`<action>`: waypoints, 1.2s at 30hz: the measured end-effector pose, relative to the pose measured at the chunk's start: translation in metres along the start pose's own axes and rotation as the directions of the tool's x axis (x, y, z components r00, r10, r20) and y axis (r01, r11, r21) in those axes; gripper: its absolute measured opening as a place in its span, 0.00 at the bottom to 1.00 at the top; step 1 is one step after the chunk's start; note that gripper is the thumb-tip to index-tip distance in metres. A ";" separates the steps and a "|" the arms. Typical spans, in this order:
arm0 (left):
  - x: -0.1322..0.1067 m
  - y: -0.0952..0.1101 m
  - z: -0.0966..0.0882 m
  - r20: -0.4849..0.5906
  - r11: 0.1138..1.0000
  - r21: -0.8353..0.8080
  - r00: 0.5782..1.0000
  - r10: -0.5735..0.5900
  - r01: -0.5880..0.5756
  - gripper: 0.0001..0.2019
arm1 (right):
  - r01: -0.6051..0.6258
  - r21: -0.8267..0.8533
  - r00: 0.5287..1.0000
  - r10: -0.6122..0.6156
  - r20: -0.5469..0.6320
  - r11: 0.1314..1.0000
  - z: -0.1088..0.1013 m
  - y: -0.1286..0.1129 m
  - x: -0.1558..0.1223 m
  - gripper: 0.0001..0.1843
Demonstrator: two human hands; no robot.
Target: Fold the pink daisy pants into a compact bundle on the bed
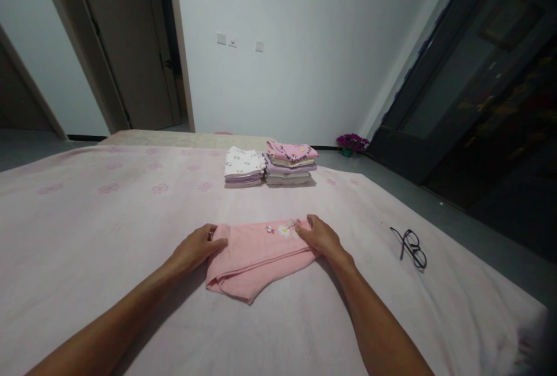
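Note:
A pink garment (261,254), folded lengthwise, lies on the bed in front of me; it looks like a pair of trousers with a pointed crotch edge toward me. White daisies are printed near its right end. My left hand (198,251) grips the left end, thumb on top and fingers behind the edge. At the other end, my right hand (319,237) is closed on the cloth beside the daisies. Beyond it stand two piles of folded clothes: a white-topped pile (244,167) and, just to its right, a taller pile (290,164) with a pink printed piece on top.
The bed has a pale pink flowered sheet (130,219). Black eyeglasses (413,248) rest on it at the right. Past the far edge are a pot of purple flowers (352,144), a white wall (282,86) with switches, and a brown door (126,39).

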State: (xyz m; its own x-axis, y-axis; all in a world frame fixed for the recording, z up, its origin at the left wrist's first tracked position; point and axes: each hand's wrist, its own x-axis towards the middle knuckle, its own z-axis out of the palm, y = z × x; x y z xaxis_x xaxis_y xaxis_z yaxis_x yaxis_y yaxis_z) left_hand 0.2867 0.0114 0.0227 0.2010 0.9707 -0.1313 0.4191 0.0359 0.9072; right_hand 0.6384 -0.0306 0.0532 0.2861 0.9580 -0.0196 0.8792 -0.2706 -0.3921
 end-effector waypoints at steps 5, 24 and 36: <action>0.002 0.012 -0.002 0.074 0.989 -0.142 0.997 -0.034 0.044 0.21 | -0.009 0.163 0.996 -0.005 0.087 0.987 0.002 0.009 0.015 0.19; -0.010 0.038 -0.042 -0.094 0.951 -0.254 0.983 0.155 -0.174 0.15 | 0.368 0.359 0.893 -0.433 0.121 0.858 -0.050 -0.028 0.030 0.08; -0.034 -0.020 -0.107 -0.094 0.847 0.226 0.854 0.511 -0.482 0.12 | 0.821 -0.030 0.553 -0.809 -0.200 0.570 -0.011 -0.048 -0.027 0.12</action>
State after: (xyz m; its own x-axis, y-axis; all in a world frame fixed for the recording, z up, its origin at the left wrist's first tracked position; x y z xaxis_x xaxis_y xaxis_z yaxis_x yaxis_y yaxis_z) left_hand 0.1766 0.0031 0.0514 0.3025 0.8700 0.3894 0.4576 -0.4910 0.7413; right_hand 0.5927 -0.0449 0.0831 -0.4764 0.7300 0.4901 0.7472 0.6299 -0.2119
